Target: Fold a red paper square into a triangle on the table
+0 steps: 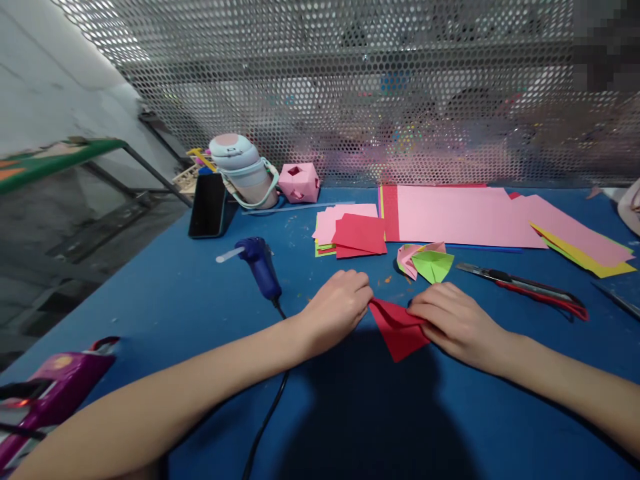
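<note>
A red paper square (pixel 399 333), partly folded with its upper edge lifted, is held between my two hands just above the blue table. My left hand (pixel 336 312) pinches its left corner, fingers closed. On the right side, my right hand (pixel 457 325) grips the other corner between thumb and fingers. Just beyond the hands lie a folded green paper piece (pixel 433 265) and a folded pink paper piece (pixel 409 257). Behind them sits a stack of small pink sheets (pixel 345 220) with red squares (pixel 361 235) on top.
A blue glue gun (pixel 261 267) and its cord lie left of my hands. A utility knife (pixel 525 285) rests at right. Long pink sheets (pixel 455 217), a pink paper box (pixel 299 183), a bottle (pixel 245 173) and a phone (pixel 207 205) stand along the back. A purple power strip (pixel 65 383) is near left.
</note>
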`<state>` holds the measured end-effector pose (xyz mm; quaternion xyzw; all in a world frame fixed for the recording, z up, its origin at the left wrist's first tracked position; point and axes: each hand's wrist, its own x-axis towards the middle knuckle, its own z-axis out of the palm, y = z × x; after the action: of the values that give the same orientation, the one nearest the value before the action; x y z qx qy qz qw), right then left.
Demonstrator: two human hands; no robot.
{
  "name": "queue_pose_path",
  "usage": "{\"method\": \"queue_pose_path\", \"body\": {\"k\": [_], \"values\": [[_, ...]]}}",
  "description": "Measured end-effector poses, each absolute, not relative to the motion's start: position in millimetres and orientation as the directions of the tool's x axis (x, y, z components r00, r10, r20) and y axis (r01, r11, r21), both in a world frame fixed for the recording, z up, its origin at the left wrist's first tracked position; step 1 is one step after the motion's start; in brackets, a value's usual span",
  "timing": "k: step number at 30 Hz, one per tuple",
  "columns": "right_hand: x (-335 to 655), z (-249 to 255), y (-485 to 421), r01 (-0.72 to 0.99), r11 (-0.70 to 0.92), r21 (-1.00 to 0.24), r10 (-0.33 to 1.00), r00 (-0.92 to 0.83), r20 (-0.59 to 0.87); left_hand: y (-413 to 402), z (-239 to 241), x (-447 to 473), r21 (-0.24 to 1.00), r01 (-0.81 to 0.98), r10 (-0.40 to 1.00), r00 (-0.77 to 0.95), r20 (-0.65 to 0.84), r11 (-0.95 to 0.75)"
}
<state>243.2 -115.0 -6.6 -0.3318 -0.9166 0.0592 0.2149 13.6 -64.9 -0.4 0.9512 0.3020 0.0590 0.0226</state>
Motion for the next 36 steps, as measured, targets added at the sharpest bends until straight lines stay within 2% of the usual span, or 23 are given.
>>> {"method": "queue_pose_path", "body": {"k": [3,5,9,13,19,24,26,30,36], "values": [[237,-9,-118,0.600,0.771,-0.211,0.632,-0.684,0.365,-68,-1,14,-0.036,0.503,0.498,0.861,0.103,-0.863],[235,-11,-119,0.594,0.781,-0.192,0.621,-0.705,0.343,-70,-2,14,-0.058,0.447,0.439,0.892,0.108,-0.893],[235,-13,-120,0.580,0.793,-0.187,0.608,-0.730,0.312,-72,-1,14,-0.039,0.350,0.346,0.934,0.084,-0.936],[234,-11,-120,0.575,0.803,-0.157,0.592,-0.739,0.323,-73,3,15,-0.031,0.346,0.344,0.937,0.053,-0.938],[233,-10,-120,0.594,0.801,-0.070,0.582,-0.747,0.321,-78,4,17,0.097,0.319,0.327,0.942,0.080,-0.943],[232,-6,-122,0.590,0.807,0.003,0.565,-0.774,0.286,-92,8,19,-0.078,0.358,0.357,0.934,0.024,-0.930],[231,-6,-124,0.597,0.802,0.026,0.572,-0.779,0.255,-100,12,19,-0.092,0.347,0.346,0.938,0.025,-0.933],[231,-4,-127,0.577,0.812,0.087,0.550,-0.806,0.220,-108,14,19,0.048,0.318,0.319,0.947,0.020,-0.947],[232,1,-128,0.492,0.857,0.156,0.452,-0.861,0.231,-107,7,20,0.243,0.415,0.441,0.895,0.064,-0.877]]}}
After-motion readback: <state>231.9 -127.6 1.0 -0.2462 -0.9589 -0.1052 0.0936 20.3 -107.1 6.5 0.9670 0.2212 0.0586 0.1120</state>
